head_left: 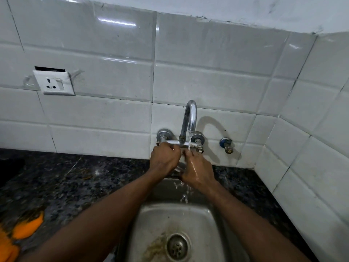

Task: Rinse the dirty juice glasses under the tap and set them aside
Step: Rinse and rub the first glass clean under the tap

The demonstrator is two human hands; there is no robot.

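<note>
Both my hands meet under the chrome tap (189, 118), which is running a thin stream of water. My left hand (164, 159) is curled in a fist around a clear juice glass (179, 168); only a pale glint of the glass shows between the hands. My right hand (198, 170) is wet and presses against the glass's right side, fingers bent up into the stream. Water splashes down into the steel sink (151, 220) below. Most of the glass is hidden by my hands.
Dark granite counter (75, 182) lies left and right of the sink. Blurred orange shapes (26, 227) sit at the counter's near left edge. On the tiled wall there is a socket (54, 83) at the left and a small blue valve (226, 144) right of the tap. Yellowish residue lies by the drain (177, 246).
</note>
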